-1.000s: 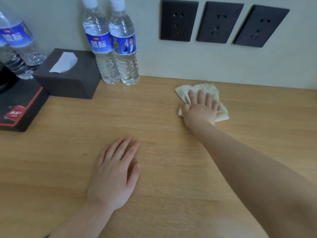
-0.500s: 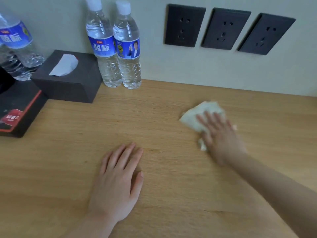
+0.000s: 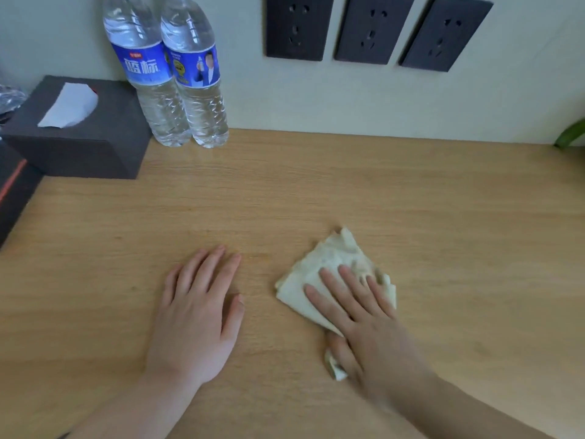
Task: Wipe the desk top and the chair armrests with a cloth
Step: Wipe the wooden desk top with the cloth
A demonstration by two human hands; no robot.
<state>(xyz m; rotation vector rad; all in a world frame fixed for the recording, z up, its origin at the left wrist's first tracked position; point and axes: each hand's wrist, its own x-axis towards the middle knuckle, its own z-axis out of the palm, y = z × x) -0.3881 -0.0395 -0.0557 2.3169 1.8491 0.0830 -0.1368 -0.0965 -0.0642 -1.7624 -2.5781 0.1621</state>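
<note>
Your cloth (image 3: 329,274) lies crumpled on the tabletop (image 3: 443,223), right of centre and toward the near side. Your right hand (image 3: 367,324) presses flat on it, fingers (image 3: 329,282) spread apart across the top, not clamped round it; a scrap of cloth shows by the thumb. Your left hand (image 3: 196,315) rests palm down on bare wood just beside the cloth, fingers together and slightly fanned, holding nothing.

At the back left, two water bottles (image 3: 171,74) stand touching each other against the wall, next to a dark tissue box (image 3: 82,137). A dark box (image 3: 12,198) is cut off at the left edge. Three wall sockets (image 3: 370,26) sit above.

Progress, as a judgement: you're mid-wipe on the tabletop. Strip around the bottles and boxes likely left. No chair or armrests in view, so that half looks undone.
</note>
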